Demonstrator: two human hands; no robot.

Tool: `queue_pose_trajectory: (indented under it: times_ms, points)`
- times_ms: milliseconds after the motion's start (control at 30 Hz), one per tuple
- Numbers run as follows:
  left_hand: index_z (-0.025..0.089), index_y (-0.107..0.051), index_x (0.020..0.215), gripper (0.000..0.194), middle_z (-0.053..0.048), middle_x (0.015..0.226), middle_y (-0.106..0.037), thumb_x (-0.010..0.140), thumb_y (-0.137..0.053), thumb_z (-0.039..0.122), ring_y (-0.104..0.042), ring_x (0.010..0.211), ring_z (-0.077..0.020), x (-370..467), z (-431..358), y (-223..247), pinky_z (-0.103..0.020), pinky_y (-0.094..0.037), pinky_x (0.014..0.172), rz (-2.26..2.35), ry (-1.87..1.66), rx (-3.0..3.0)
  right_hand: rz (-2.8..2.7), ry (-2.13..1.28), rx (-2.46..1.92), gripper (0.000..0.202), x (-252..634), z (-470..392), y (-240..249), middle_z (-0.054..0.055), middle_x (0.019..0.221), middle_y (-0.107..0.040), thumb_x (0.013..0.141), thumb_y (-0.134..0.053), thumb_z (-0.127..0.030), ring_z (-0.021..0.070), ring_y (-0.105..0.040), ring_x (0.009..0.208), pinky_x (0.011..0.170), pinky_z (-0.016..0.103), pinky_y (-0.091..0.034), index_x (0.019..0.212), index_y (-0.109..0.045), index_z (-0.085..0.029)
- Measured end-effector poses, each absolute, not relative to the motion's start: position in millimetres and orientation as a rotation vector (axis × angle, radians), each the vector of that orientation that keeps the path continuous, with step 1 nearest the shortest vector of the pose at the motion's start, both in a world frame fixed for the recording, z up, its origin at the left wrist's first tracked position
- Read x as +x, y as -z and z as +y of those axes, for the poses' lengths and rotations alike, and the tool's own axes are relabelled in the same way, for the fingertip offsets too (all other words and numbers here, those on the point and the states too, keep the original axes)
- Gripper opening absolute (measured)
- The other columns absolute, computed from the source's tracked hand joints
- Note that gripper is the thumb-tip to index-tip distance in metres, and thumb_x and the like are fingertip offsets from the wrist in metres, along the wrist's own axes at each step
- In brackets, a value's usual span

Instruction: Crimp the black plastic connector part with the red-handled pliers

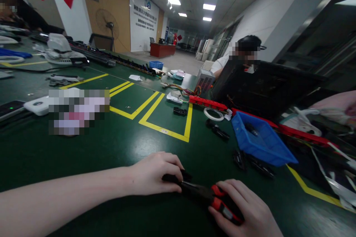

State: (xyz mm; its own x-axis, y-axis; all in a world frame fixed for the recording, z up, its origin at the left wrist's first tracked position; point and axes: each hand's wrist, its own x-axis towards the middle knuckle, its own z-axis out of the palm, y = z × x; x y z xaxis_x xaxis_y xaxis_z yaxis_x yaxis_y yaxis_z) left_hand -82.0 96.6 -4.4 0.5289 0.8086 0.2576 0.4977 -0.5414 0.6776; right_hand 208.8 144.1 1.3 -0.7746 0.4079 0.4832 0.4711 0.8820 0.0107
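Observation:
My right hand (pixel 250 207) is wrapped round the red and black handles of a pair of pliers (pixel 204 194), whose jaws point left. Between the fingers of my left hand (pixel 158 174) is a small black part (pixel 169 177), mostly covered by the fingers. The tips of the pliers meet or nearly meet this part; whether they grip it I cannot tell. Both hands are low over the green table (pixel 116 155). More black parts lie about: one piece (pixel 180 111) inside a yellow tape outline, another (pixel 217 129) beyond my right hand, and several near the blue bin.
A blue bin (pixel 261 139) with a black piece inside stands at the right. Behind it runs a red strip (pixel 208 102) with a white ring (pixel 213 114) beside it. Phones (pixel 39 106) lie at the left. A person (pixel 222 63) sits across the table behind a large black panel (pixel 264 85).

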Motion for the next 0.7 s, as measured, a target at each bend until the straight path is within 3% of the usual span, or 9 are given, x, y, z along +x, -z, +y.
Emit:
queue_pose_trajectory:
  times_ms: [333, 700]
  points:
    - [0.019, -0.069, 0.097, 0.012, -0.006, 0.112, -0.065, 0.086, -0.07, 0.025, -0.064, 0.1, -0.0204, -80.3, 95.6, 1.2, -0.033, -0.05, 0.085, 1.066, -0.769, 2.212, -2.583, 0.079, -0.737, 0.034, 213.6, 144.6, 2.4, 0.009, 0.094, -0.07, 0.08, -0.067, -0.039, 0.0201, -0.069, 0.08, 0.069, 0.029, -0.059, 0.107, -0.063, -0.02]
    - [0.019, -0.069, 0.095, 0.011, -0.005, 0.111, -0.065, 0.087, -0.069, 0.026, -0.063, 0.099, -0.0196, -80.1, 94.2, -2.1, -0.034, -0.048, 0.086, 1.091, -0.738, 2.214, -2.553, 0.215, -0.686, 0.037, 211.9, 144.8, 0.1, 0.009, 0.093, -0.07, 0.078, -0.07, -0.042, 0.0196, -0.068, 0.078, 0.065, 0.028, -0.057, 0.105, -0.064, -0.018]
